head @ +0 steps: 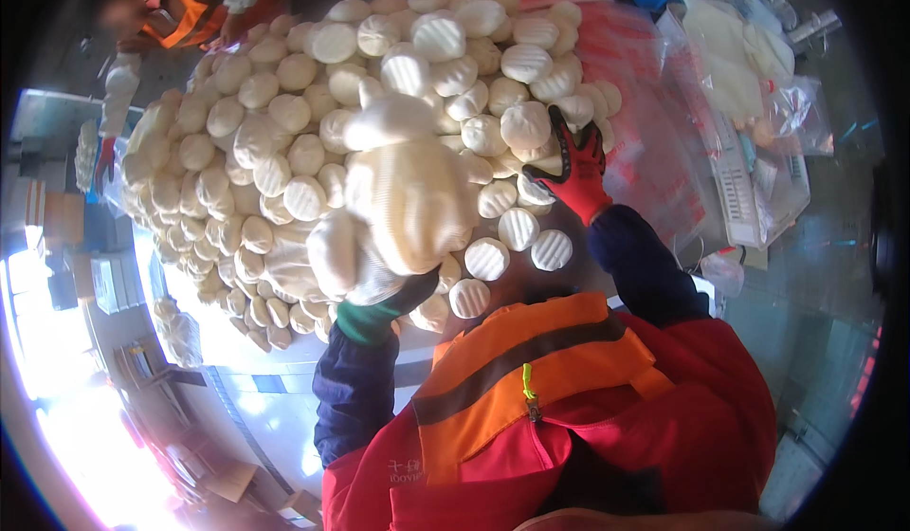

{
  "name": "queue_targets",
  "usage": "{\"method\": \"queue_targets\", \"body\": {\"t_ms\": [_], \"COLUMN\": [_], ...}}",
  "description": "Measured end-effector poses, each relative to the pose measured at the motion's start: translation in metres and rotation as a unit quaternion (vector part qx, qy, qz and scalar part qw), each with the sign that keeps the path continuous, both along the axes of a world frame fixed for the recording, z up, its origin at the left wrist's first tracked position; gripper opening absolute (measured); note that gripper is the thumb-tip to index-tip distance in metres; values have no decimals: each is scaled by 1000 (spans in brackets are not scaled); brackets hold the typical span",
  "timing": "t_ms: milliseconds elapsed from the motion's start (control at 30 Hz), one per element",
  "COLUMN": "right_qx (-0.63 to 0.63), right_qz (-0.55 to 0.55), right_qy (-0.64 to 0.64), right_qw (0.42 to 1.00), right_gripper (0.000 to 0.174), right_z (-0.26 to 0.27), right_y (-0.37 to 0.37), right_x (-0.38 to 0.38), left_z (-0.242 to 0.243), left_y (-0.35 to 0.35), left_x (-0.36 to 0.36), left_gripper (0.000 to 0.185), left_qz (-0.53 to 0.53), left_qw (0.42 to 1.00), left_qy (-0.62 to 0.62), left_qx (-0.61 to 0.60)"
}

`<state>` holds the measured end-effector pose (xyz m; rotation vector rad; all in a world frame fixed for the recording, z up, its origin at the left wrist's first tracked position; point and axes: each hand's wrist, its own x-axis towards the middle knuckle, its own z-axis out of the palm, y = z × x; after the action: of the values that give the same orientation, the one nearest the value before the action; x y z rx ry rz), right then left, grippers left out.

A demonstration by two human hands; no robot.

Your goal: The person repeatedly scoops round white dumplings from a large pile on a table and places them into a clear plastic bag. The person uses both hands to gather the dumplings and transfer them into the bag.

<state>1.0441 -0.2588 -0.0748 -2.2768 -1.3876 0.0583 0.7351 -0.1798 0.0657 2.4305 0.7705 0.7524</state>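
Observation:
A pale knit glove with a green cuff covers my left hand (387,278), which grips a blurred, cream-coloured, ribbed bundle that looks like a plastic bag (416,204). Pale round pieces show at its top and left side; blur hides whether they are inside. Over at the right edge of a large heap of white steamed buns (306,147), my right hand (579,168) wears a red and black glove. Its fingers are spread over the buns, close to a smooth-topped bun (526,125). Several buns with ridged undersides, such as this one (487,258), lie near my chest.
Red-and-clear plastic sheeting (640,125) lies right of the heap. A white plastic crate (739,204) with clear bags stands beyond it. At the far left another person in an orange vest (188,15) reaches toward the heap. A bag of buns (181,339) rests at the table's left edge.

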Motion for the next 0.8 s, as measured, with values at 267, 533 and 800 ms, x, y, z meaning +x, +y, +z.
{"method": "queue_targets", "body": {"t_ms": [267,533,800], "right_qx": [109,123,222], "right_qz": [305,261,435], "right_qy": [606,630,186], "right_qw": [727,721,853], "right_gripper": [50,52,60], "right_z": [78,98,145], "right_y": [37,44,32], "right_x": [-48,-77,-103], "left_z": [-107,-211,-14], "left_y": [-31,-66,-50], "left_x": [1,-40,33], "left_gripper": [53,55,53], "left_qz": [-130,-109,-2], "left_qw": [944,689,462], "left_qy": [-12,-190,-561], "left_qx": [-304,-691,-687]}}
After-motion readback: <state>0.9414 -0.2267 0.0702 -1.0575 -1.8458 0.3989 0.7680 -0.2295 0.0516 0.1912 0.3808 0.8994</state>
